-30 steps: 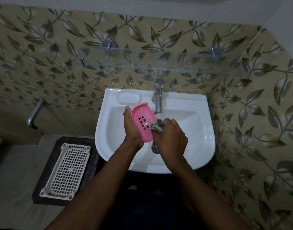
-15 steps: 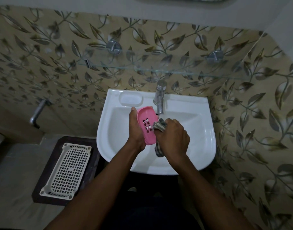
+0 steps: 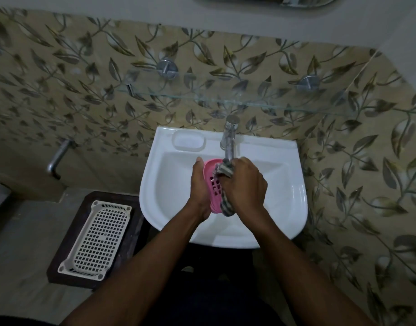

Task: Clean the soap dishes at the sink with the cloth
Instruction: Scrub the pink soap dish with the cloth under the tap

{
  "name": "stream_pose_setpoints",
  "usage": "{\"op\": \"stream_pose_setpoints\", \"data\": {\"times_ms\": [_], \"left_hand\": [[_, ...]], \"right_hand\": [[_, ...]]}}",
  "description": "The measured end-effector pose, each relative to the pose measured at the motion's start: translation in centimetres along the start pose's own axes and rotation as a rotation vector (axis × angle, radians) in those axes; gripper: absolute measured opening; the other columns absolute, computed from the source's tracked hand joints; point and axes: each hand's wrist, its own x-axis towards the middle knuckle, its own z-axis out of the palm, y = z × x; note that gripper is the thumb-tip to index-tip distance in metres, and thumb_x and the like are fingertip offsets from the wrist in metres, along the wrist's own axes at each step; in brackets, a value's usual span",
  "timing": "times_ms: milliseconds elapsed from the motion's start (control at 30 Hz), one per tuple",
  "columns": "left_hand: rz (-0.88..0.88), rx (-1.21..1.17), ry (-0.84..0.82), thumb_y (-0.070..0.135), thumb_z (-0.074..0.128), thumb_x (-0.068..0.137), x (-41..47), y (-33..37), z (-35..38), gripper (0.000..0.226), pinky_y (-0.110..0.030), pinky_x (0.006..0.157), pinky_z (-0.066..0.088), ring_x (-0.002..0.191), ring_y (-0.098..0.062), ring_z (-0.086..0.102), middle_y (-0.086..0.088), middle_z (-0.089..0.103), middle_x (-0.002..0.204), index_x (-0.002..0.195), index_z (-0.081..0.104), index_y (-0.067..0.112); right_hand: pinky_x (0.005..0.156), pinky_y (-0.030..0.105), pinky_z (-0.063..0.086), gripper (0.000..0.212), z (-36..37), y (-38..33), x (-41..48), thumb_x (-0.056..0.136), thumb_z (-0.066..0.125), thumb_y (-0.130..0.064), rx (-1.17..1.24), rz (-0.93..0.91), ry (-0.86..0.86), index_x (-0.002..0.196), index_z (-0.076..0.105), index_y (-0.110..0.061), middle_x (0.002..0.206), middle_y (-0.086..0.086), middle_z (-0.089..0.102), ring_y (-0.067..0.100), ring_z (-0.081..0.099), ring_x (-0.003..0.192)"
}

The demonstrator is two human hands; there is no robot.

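Far left, a bent metal pipe (image 3: 57,156) sticks out of the leaf-patterned wall, and below it a white slotted basket (image 3: 97,238) lies on a dark wooden stand (image 3: 68,231), well apart from your hands. Moving in, the white sink (image 3: 169,184) sits against the wall, a moulded soap recess (image 3: 189,142) at its back left corner. Over the bowl, your left hand (image 3: 200,187) cups the pink soap dish (image 3: 210,182) from the left side, thumb up by its far end, fingers curled behind it. The dish stands on edge, long axis running away from you toward the wall, far end near the tap (image 3: 229,140), near end down by your wrist; its slotted face looks to the right. Pressed right against that face is the striped cloth (image 3: 223,170), bunched up, one end poking out by the tap spout, the other hanging below your palm. Your right hand (image 3: 245,184) is clenched tight around that cloth, knuckles up, pushing it into the dish. Above it all, a glass shelf (image 3: 225,101) runs along the wall on two round metal mounts.
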Motion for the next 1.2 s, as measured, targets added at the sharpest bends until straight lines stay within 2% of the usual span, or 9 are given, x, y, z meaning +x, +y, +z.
{"op": "stream_pose_setpoints", "data": {"times_ms": [200, 333, 567, 633, 700, 800, 967, 1067, 1200], "left_hand": [[0.015, 0.012, -0.009, 0.053, 0.019, 0.103, -0.4, -0.2, 0.1, 0.064, -0.027, 0.068, 0.056, 0.07, -0.017, 0.072, -0.004, 0.076, 0.072, 0.095, 0.068, 0.013], [-0.014, -0.008, -0.018, 0.06, 0.019, 0.099, -0.5, 0.2, -0.1, 0.069, -0.029, 0.069, 0.056, 0.066, -0.017, 0.073, -0.006, 0.076, 0.073, 0.094, 0.068, 0.012], [0.028, 0.018, -0.004, 0.05, 0.019, 0.104, -0.6, -0.1, 0.4, 0.06, -0.025, 0.066, 0.057, 0.071, -0.016, 0.072, -0.002, 0.076, 0.072, 0.097, 0.066, 0.014], [0.023, 0.013, 0.002, 0.05, 0.019, 0.104, -0.6, -0.1, 0.2, 0.061, -0.023, 0.063, 0.058, 0.068, -0.015, 0.073, -0.003, 0.076, 0.072, 0.097, 0.067, 0.013], [0.002, -0.012, -0.007, 0.055, 0.02, 0.102, -0.6, 0.0, -0.1, 0.065, -0.027, 0.068, 0.057, 0.072, -0.018, 0.073, -0.006, 0.077, 0.075, 0.097, 0.068, 0.012], [-0.016, -0.012, 0.007, 0.062, 0.022, 0.099, -0.3, 0.4, -0.7, 0.068, -0.028, 0.065, 0.056, 0.065, -0.017, 0.073, -0.006, 0.076, 0.072, 0.095, 0.068, 0.011], [-0.004, 0.01, 0.002, 0.054, 0.02, 0.102, -0.1, 0.1, -0.6, 0.063, -0.028, 0.071, 0.056, 0.077, -0.019, 0.072, -0.005, 0.077, 0.079, 0.099, 0.068, 0.014], [0.017, 0.007, -0.007, 0.051, 0.02, 0.103, 0.0, 0.0, -0.7, 0.06, -0.025, 0.068, 0.057, 0.072, -0.016, 0.074, -0.004, 0.077, 0.079, 0.101, 0.067, 0.015], [0.045, 0.046, -0.01, 0.05, 0.018, 0.104, 0.1, -0.3, -0.8, 0.061, -0.024, 0.064, 0.058, 0.068, -0.012, 0.074, -0.002, 0.077, 0.074, 0.098, 0.067, 0.015]], "right_hand": [[0.065, 0.03, 0.046, 0.026, 0.5, -0.7, 0.0, 0.085, 0.068, -0.037, -0.016, 0.022, 0.058, 0.103, 0.064, -0.02, 0.097, 0.0, 0.063, 0.023, 0.066, 0.081], [0.065, 0.028, 0.04, 0.028, 0.9, 0.0, -0.7, 0.085, 0.067, -0.038, 0.007, 0.078, 0.038, 0.105, 0.064, -0.019, 0.097, 0.0, 0.063, 0.024, 0.065, 0.084], [0.064, 0.03, 0.043, 0.026, 0.6, -1.1, 0.5, 0.085, 0.065, -0.041, 0.02, 0.012, 0.074, 0.098, 0.063, -0.018, 0.095, 0.001, 0.061, 0.025, 0.064, 0.08], [0.064, 0.031, 0.043, 0.026, 0.8, -1.2, 0.4, 0.085, 0.065, -0.039, -0.003, 0.026, 0.058, 0.101, 0.062, -0.018, 0.096, 0.002, 0.061, 0.025, 0.065, 0.081], [0.065, 0.029, 0.04, 0.028, 1.0, -0.9, 0.0, 0.086, 0.065, -0.039, -0.007, 0.053, 0.025, 0.105, 0.062, -0.018, 0.098, 0.002, 0.062, 0.025, 0.065, 0.084], [0.065, 0.027, 0.041, 0.033, 1.3, -0.3, -0.9, 0.087, 0.065, -0.041, -0.03, 0.052, -0.019, 0.111, 0.063, -0.019, 0.102, 0.001, 0.064, 0.023, 0.066, 0.086], [0.064, 0.029, 0.041, 0.026, 0.9, -1.1, 0.3, 0.088, 0.064, -0.039, -0.007, -0.003, 0.077, 0.101, 0.062, -0.018, 0.096, 0.002, 0.062, 0.024, 0.065, 0.081], [0.063, 0.029, 0.038, 0.025, 0.9, -1.4, 0.6, 0.088, 0.063, -0.039, -0.066, -0.058, 0.069, 0.101, 0.06, -0.017, 0.098, 0.002, 0.06, 0.025, 0.065, 0.081], [0.066, 0.032, 0.043, 0.029, 1.4, -1.1, 0.2, 0.087, 0.064, -0.04, -0.062, -0.009, 0.077, 0.105, 0.059, -0.018, 0.099, 0.002, 0.06, 0.025, 0.065, 0.083]]}}
